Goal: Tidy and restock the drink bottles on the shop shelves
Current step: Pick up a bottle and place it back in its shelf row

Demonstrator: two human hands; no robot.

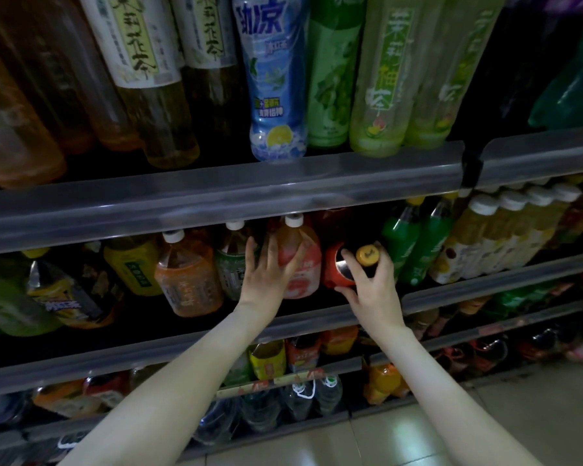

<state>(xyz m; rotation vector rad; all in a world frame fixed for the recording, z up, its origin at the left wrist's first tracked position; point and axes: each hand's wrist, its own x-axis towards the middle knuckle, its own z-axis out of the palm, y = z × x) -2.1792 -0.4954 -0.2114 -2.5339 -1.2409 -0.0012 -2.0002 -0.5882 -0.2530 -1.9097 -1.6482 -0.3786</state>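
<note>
In the middle of the frame, on the middle shelf (317, 319), the left hand (266, 274) lies flat with its fingers straight and spread against the front of a pink-labelled bottle (305, 253), pressing on it without curling round it. That bottle stands on its base, its long axis running up and down in the picture and its white cap (294, 220) pointing up, just beneath the clear shelf rail (216, 203) of the shelf above. Just to the right of it, the right hand (371, 290) is clamped on a dark bottle (334, 267) with a red label, thumb and fingers curled round its shoulder below the yellow cap (367, 255). This bottle is tilted: its cap points toward the camera and toward the right of the frame, while the labelled body runs down and left, close beside the pink-labelled bottle; whether the two touch cannot be told. Whether its base rests on the shelf is hidden by the hand. Left of the hands stands an orange tea bottle (189, 274), and to the right are two green bottles (414, 243). On the upper shelf, at top centre, is a blue bottle (276, 79). The tiled floor (485, 432) shows at lower right.
</note>
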